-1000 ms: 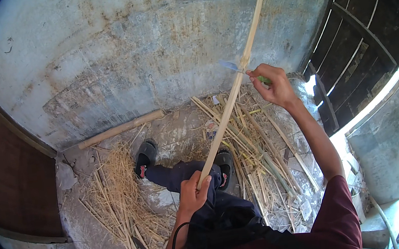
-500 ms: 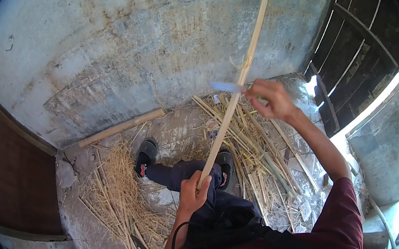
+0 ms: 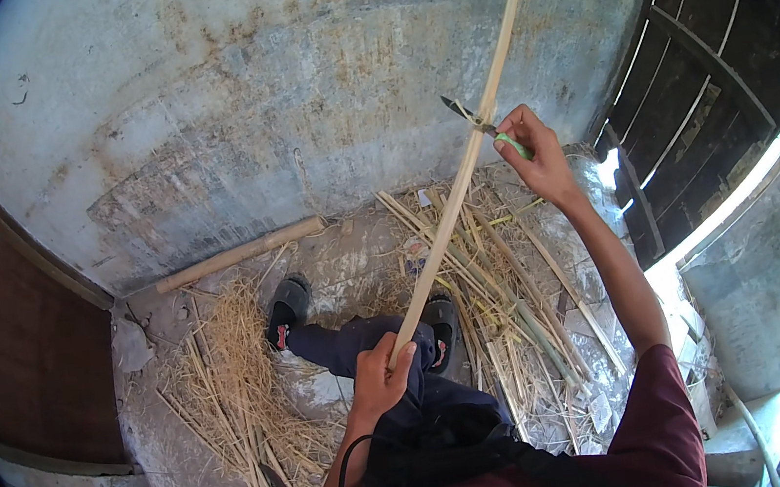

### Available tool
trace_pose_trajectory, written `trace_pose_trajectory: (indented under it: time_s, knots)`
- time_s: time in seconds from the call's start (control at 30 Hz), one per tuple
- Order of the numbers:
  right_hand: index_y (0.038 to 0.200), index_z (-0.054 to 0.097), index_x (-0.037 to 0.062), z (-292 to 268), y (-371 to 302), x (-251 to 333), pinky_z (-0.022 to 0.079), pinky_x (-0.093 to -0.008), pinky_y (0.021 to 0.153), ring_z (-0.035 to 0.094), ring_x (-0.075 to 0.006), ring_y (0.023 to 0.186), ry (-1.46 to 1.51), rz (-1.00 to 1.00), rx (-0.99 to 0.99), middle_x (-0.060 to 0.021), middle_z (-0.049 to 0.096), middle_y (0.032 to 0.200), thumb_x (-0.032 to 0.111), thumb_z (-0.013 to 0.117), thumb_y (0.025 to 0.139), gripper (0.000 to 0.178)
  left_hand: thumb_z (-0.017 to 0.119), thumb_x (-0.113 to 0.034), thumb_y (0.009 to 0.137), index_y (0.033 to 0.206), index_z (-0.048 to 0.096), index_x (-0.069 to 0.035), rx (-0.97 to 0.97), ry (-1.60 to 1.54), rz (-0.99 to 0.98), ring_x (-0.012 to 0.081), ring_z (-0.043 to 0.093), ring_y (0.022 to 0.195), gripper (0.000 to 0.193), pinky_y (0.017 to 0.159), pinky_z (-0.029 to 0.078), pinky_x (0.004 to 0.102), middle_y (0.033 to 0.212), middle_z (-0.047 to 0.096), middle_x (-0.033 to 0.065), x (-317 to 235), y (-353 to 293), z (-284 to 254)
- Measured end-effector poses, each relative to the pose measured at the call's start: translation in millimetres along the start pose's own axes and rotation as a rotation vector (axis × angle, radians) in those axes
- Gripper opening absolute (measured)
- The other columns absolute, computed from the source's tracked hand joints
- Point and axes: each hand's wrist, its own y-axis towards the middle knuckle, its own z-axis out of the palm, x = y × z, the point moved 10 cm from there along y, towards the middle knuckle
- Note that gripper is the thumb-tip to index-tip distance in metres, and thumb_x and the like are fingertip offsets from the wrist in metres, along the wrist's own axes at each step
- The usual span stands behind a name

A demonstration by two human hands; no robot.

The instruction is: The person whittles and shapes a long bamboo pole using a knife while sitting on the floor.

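A long pale bamboo strip [image 3: 451,213] slants from my lap up and away to the right. My left hand [image 3: 380,379] is closed round its near end, above my thigh. In my right hand [image 3: 534,157] is a knife [image 3: 461,110] with a green handle, most of which the fingers hide. The dark blade lies across the strip, past its middle, pointing to the left. Thin shavings curl up at the spot where blade and strip meet. The far end of the strip stands free against the wall.
Shavings [image 3: 243,337] heap up left of my feet, with thin strips among them. More bamboo strips and sticks [image 3: 527,309] litter the floor to the right. A thick pole [image 3: 239,253] lies along the foot of the stained wall [image 3: 293,108]. Dark slatted boards [image 3: 703,74] stand at the right.
My right hand has moved the knife away from me along the strip, and the blade now sits amid the shavings. My left hand keeps its hold, with the strip nearly unmoved.
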Motion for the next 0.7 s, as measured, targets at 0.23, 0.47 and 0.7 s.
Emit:
trace_pose_trajectory:
  time_s: [0.23,0.47,0.7]
  knots:
    - [0.116,0.062,0.0008,11,-22,-34,0.054,-0.0519,0.07,0.072,-0.0412,0.073,-0.396,0.246,0.102,-0.0233,0.072,0.078,0.016,0.067,0.096,0.025,0.071,-0.021,0.107,0.088,0.055,-0.001,0.034,0.024,-0.043,0.0264,0.057,0.049,0.032,0.05,0.039,0.038,0.063,0.053,0.0163,-12,1,3]
    - [0.103,0.072,0.0026,27,-18,-65,0.059,-0.0584,0.079,0.075,-0.0462,0.086,-0.776,0.097,-0.023,-0.0264,0.075,0.087,0.009,0.063,0.089,0.017,0.07,-0.022,0.108,0.093,0.055,-0.001,0.011,0.071,-0.052,0.0439,0.067,0.06,0.029,0.05,0.043,0.043,0.066,0.058,0.0208,-20,-1,2]
    - [0.107,0.081,0.0049,-45,-11,-192,0.062,-0.0586,0.086,0.077,-0.0495,0.095,-0.828,0.54,-0.271,-0.0285,0.078,0.1,0.018,0.064,0.092,0.026,0.07,-0.022,0.108,0.094,0.057,0.0,0.03,0.095,-0.056,0.0431,0.066,0.058,0.029,0.05,0.042,0.0421,0.066,0.058,0.0212,-11,-8,8]
